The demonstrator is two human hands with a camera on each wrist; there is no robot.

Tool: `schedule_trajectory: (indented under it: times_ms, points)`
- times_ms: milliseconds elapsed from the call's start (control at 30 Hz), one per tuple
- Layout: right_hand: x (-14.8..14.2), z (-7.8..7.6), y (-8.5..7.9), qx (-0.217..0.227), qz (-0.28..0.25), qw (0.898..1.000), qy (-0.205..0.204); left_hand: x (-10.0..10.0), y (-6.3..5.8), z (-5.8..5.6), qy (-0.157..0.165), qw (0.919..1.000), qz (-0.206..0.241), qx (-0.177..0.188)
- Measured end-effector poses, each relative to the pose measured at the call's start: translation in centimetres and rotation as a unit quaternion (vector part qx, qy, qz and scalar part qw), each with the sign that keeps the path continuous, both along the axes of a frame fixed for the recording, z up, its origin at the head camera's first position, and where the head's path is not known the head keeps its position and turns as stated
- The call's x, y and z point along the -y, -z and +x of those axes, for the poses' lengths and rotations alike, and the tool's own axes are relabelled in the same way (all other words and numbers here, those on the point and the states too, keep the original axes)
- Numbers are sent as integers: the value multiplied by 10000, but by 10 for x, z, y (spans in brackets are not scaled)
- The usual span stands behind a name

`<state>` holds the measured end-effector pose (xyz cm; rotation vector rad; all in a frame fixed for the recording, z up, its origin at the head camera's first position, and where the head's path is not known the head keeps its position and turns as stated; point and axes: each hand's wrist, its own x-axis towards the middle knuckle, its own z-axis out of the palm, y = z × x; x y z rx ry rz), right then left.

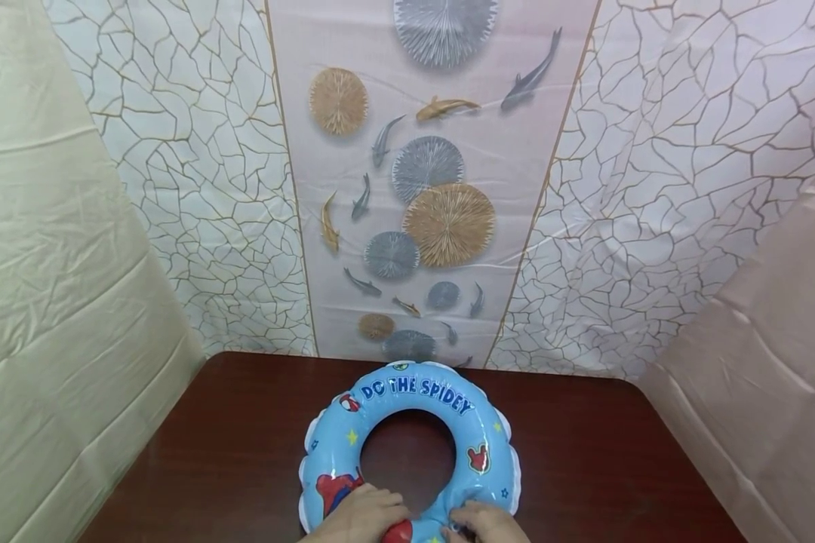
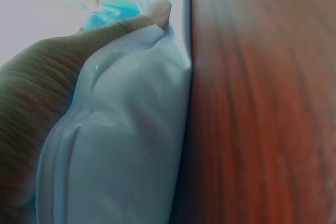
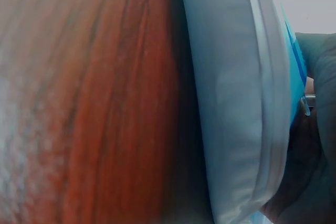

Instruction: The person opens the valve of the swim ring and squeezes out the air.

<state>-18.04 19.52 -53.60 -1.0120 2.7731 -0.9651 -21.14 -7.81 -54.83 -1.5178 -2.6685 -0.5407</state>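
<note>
A light blue inflatable swim ring [image 1: 407,396] with a scalloped white edge, spider cartoon prints and the words "DO THE SPIDEY" lies on the dark brown table [image 1: 584,452]. My left hand [image 1: 365,516] grips its front part, fingers over the top. In the left wrist view the thumb [image 2: 121,27] presses into the white underside. On the front right, my right hand [image 1: 485,522] pinches the ring, and the vinyl is creased around those fingers. A small clear, shiny piece [image 3: 310,100] shows by the right fingers in the right wrist view. The ring's front edge is out of the head view.
Behind the table hangs a patterned cloth [image 1: 407,151] with fish and round designs. Plain cream cloth [image 1: 54,264] drapes down the left side, and beige cloth [image 1: 754,339] down the right. The table's far edge meets the patterned cloth.
</note>
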Motion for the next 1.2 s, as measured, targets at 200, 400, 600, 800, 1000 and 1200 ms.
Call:
schedule_trajectory:
  times_ms: [200,400,600,800,1000,1200]
  points:
    - [0,-2,-2,-12,-76,9999,-139,-2,-5,3,-114,9994,329,42]
    - [0,-5,-1,-207,9,9996,-201,-3,-4,2,-214,9991,358,7]
    - [0,-4,-1,-215,29,9996,-165,-5,-5,3,-193,9990,396,-25]
    - [1,-4,-3,228,-9,9997,-48,-6,-8,5,-227,9990,360,124]
    - [1,-5,-4,388,0,9992,-109,-7,-10,6,-332,9981,341,389]
    - [0,-5,-4,450,59,9989,-89,-9,-9,7,-420,9967,441,528]
